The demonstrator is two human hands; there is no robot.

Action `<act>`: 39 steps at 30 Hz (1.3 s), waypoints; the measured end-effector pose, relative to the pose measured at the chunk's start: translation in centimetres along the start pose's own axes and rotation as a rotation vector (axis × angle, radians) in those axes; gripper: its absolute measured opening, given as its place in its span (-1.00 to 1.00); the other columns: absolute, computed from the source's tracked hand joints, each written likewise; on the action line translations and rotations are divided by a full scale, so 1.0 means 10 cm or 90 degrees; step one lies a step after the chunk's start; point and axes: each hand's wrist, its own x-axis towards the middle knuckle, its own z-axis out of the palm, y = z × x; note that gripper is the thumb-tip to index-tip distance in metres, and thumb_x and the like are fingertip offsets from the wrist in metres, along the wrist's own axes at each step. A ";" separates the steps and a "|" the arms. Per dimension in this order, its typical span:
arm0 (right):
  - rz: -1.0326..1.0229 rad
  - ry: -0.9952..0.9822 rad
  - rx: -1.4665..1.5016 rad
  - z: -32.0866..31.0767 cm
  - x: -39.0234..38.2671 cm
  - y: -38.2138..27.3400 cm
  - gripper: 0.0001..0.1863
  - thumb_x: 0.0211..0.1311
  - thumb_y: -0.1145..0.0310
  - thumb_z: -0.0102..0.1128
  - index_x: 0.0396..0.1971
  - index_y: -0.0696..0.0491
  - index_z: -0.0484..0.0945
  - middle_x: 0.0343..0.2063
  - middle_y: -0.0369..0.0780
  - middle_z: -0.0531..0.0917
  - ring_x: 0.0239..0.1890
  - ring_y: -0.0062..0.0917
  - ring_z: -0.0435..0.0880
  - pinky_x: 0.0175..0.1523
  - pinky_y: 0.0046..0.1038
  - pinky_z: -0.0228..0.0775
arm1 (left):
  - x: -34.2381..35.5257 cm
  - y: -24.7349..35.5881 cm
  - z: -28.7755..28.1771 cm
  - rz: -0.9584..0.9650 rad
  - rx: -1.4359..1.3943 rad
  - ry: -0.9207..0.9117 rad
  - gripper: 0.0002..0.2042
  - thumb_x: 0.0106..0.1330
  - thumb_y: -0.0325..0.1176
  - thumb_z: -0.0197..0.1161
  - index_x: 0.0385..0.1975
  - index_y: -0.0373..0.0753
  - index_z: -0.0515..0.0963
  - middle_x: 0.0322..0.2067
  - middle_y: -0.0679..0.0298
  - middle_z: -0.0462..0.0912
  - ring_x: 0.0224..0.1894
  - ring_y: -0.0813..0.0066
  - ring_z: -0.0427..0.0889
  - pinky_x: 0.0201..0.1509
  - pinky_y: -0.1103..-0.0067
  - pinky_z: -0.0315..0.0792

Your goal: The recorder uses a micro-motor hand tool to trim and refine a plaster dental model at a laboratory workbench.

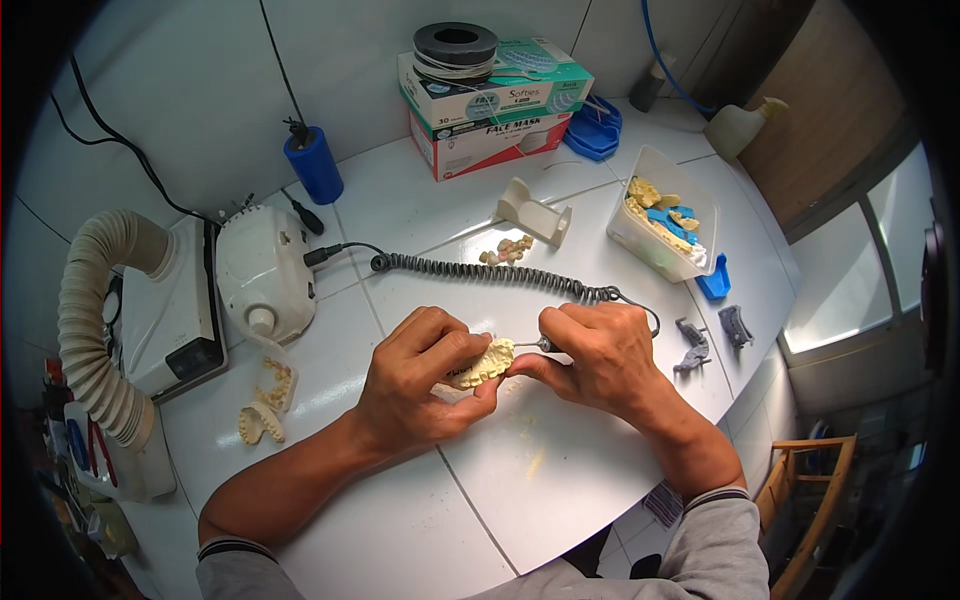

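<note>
My left hand (pixel 415 375) grips a pale yellow dental cast (pixel 483 364) with its teeth facing the near side. My right hand (pixel 595 360) is closed on a rotary handpiece (pixel 544 343), whose thin tip reaches the cast's right end; my right thumb lies by that end. A coiled grey cord (pixel 490 274) runs from the handpiece to a white control box (pixel 262 270). Pale powder (pixel 535 460) lies on the tiles under my hands. Other casts (pixel 260 420) sit at the left.
Extractor hose (pixel 100 280) at left; blue cylinder (pixel 315 165), mask boxes (pixel 485 140) with spool (pixel 455 45) behind. A white holder (pixel 532 215), small tooth pieces (pixel 505 250), plastic tub (pixel 660 220), blue tray (pixel 713 280), grey pieces (pixel 690 345) and spray bottle (pixel 735 128) stand around. A wooden chair (pixel 800 500) is at lower right.
</note>
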 end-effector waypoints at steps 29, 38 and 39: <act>0.009 -0.023 0.007 0.01 0.01 0.01 -0.40 0.34 -0.29 0.44 -0.52 -0.04 0.55 -0.70 -0.35 0.58 -0.75 -0.47 0.57 -0.59 -0.35 0.33 | -0.01 0.01 0.01 -0.026 -0.015 -0.011 -0.68 0.03 -0.43 0.58 -0.19 -0.35 0.74 -0.33 0.20 0.62 -0.32 0.32 0.64 -0.28 0.41 0.61; 0.013 -0.041 0.010 0.01 0.00 0.02 -0.41 0.35 -0.28 0.44 -0.51 -0.03 0.56 -0.69 -0.33 0.61 -0.74 -0.44 0.59 -0.59 -0.33 0.35 | -0.01 -0.02 0.01 -0.006 0.018 -0.020 -0.65 -0.02 -0.47 0.60 -0.18 -0.31 0.76 -0.30 0.20 0.64 -0.34 0.40 0.70 -0.33 0.48 0.64; 0.014 -0.048 0.007 0.00 0.00 0.02 -0.41 0.34 -0.28 0.44 -0.51 -0.02 0.57 -0.69 -0.33 0.61 -0.74 -0.44 0.59 -0.59 -0.33 0.35 | -0.01 -0.01 0.01 -0.006 0.017 -0.020 -0.65 -0.02 -0.47 0.60 -0.18 -0.31 0.76 -0.30 0.20 0.64 -0.34 0.40 0.70 -0.33 0.48 0.64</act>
